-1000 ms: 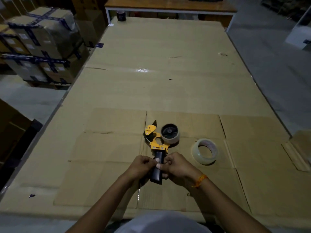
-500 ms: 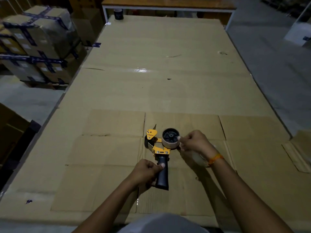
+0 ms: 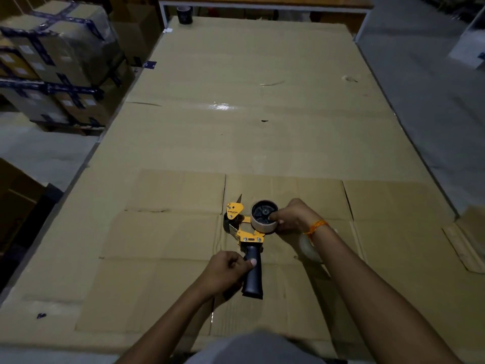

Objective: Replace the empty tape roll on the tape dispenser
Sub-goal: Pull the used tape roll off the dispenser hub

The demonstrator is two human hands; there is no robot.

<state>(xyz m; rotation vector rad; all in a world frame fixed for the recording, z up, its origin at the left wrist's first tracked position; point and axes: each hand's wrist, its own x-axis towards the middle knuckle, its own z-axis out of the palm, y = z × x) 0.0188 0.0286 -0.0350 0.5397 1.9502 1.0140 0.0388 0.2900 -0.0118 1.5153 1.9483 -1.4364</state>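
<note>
With the left hand [image 3: 225,269] clamping the dispenser [image 3: 245,232] handle to the bench [image 3: 262,127], the right hand [image 3: 294,215], pinching the empty roll [image 3: 263,216], should pull straight off the hub.

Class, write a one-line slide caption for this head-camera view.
Left hand grips the tape dispenser handle while right hand grasps the empty roll on its hub.

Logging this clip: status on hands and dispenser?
Left hand grips dispenser handle. Right hand on empty roll. New roll partly hidden behind right wrist.
</note>
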